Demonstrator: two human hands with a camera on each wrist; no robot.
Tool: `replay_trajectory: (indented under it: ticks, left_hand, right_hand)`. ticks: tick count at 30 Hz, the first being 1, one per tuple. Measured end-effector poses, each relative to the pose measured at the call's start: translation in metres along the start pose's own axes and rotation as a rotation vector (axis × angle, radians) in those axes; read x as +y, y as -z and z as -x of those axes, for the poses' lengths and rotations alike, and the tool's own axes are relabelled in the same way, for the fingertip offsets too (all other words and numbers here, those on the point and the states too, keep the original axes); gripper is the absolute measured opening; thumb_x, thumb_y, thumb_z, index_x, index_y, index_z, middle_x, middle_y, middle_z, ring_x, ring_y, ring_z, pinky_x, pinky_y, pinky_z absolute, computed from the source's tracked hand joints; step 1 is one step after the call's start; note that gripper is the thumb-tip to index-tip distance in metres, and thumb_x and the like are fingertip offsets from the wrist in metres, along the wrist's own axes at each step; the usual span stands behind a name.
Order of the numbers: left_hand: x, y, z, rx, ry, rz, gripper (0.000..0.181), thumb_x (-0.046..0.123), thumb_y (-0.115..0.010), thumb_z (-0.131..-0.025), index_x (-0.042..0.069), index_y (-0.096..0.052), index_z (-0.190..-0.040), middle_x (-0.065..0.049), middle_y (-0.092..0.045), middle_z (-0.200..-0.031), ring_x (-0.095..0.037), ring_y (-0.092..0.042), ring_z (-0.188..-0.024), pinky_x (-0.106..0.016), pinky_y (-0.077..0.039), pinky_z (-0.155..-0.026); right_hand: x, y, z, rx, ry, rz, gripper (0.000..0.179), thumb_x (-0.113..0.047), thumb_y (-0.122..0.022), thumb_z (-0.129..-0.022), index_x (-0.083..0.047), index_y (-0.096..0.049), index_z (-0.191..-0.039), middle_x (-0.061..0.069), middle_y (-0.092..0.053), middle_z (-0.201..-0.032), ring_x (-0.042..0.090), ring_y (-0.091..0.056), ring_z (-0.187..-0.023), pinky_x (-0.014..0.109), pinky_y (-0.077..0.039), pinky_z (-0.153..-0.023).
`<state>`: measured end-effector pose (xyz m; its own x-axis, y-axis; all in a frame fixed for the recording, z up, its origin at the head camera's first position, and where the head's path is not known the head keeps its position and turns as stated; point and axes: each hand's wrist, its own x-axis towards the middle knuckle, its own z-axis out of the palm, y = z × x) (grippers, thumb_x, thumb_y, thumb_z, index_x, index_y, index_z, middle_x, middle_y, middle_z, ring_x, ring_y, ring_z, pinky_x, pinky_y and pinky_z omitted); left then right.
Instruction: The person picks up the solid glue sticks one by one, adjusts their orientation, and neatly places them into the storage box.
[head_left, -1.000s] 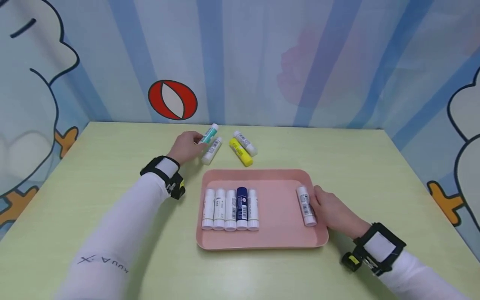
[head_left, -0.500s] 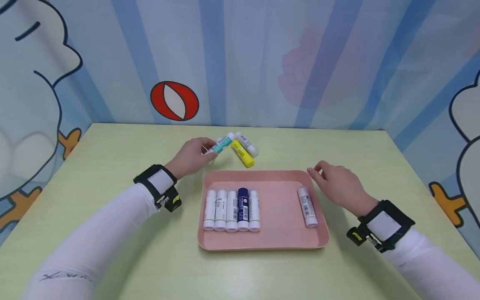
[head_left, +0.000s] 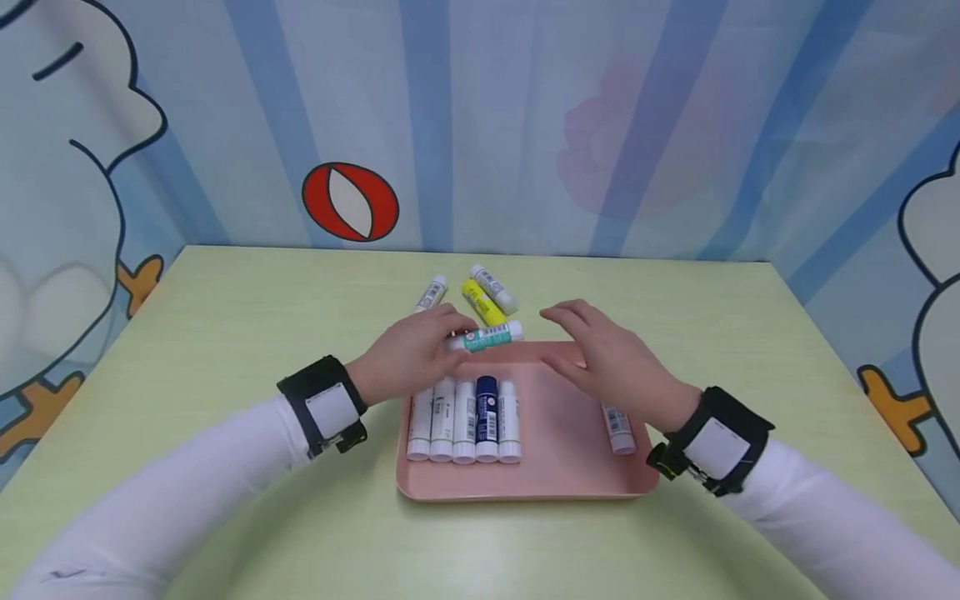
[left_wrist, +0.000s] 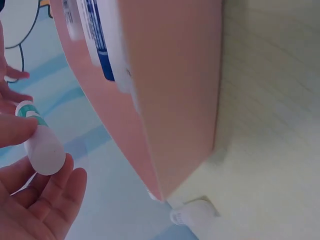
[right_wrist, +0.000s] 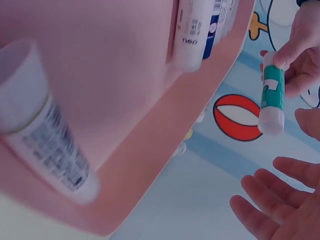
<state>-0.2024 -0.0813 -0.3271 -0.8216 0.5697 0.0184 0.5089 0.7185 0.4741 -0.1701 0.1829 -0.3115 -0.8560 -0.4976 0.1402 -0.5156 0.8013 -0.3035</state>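
A person's left hand point(head_left: 412, 354) comes in over a pale surface point(head_left: 225, 333), its grip narrow: thumb and fingers pinch one end of a teal tube point(head_left: 491, 337). Below it, a row of five tubes point(head_left: 464, 422), four white and one dark blue, lies side by side in the left half of a pink tray point(head_left: 558, 442), long axes running near to far; this row looks like the finished part. Beyond the tray, a white tube point(head_left: 432, 292) is partly hidden by the left hand; right of it a yellow tube point(head_left: 482, 302) and a pale tube point(head_left: 493, 288) lie slanting, just beside each other. These three seem to be what is left, so the work looks over half done. The teal tube is held above the tray's far rim, its long axis almost straight across, its free white end pointing toward the right hand point(head_left: 618, 362). The right grip is wide, thumb and fingers apart, holding nothing, above the tray's right side. Partly hidden under it, a lone tube point(head_left: 619, 433) lies near the right wall, roughly near to far; whether it is in its final place, I cannot tell
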Motion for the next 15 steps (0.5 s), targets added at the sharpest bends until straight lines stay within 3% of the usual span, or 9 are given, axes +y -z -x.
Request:
replay_trajectory:
  ticks: [6,15]
  left_hand:
    - [0.018,-0.003,0.007,-0.002,-0.097,-0.101,0.038,0.022,-0.067,-0.093,0.011,-0.061,-0.129,-0.003,-0.059,-0.114,-0.015,-0.056,-0.099,-0.03,-0.049,-0.089]
    - [0.024,-0.006,0.01,0.02,-0.165,-0.096,0.042,0.019,-0.068,-0.092,0.015,-0.06,-0.133,-0.001,-0.059,-0.112,-0.011,-0.055,-0.095,-0.025,-0.05,-0.082]
  right_hand:
    - [-0.012,-0.005,-0.005,-0.044,0.035,-0.002,0.058,-0.032,-0.066,-0.094,-0.008,-0.045,-0.142,0.011,-0.048,-0.135,0.028,-0.057,-0.113,0.044,-0.05,-0.09]
    - [-0.018,-0.011,-0.005,-0.045,0.078,-0.03,0.049,-0.028,-0.07,-0.091,-0.008,-0.052,-0.133,0.003,-0.059,-0.109,0.018,-0.06,-0.085,0.032,-0.053,-0.071]
